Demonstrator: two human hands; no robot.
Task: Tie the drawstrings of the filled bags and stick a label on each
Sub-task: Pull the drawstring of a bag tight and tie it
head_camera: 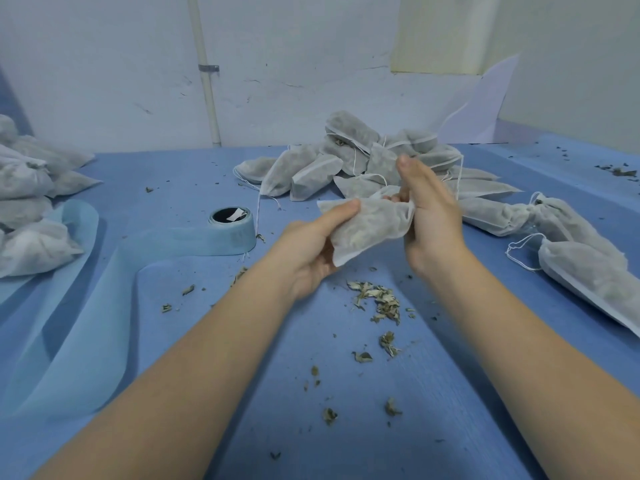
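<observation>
A white non-woven drawstring bag (369, 226), filled with dried leaf pieces that show grey-green through the fabric, is held above the middle of the blue table (346, 393). The left hand (311, 251) grips its lower end, thumb on top and fingers curled beneath. The right hand (429, 216) is at the bag's mouth, its fingers curled around the gathered fabric with the thumb raised; motion blur hides whether it also pinches a string.

Toward the table's far edge lies a heap of filled bags (363, 161) of the same kind, their white drawstrings (356, 157) trailing loose. More filled bags (571, 244) lie along the right edge, some cinched at the neck. Another stack of bags (27, 202) sits at the left edge.

Left of the held bag, a roll of pale blue label backing (232, 226) stands on the table, with a white label (237, 213) visible at its core; no writing can be read. Its long strip (69, 306) runs out toward the near left corner.

Spilled dried leaves (377, 301) lie scattered on the table under the hands.
</observation>
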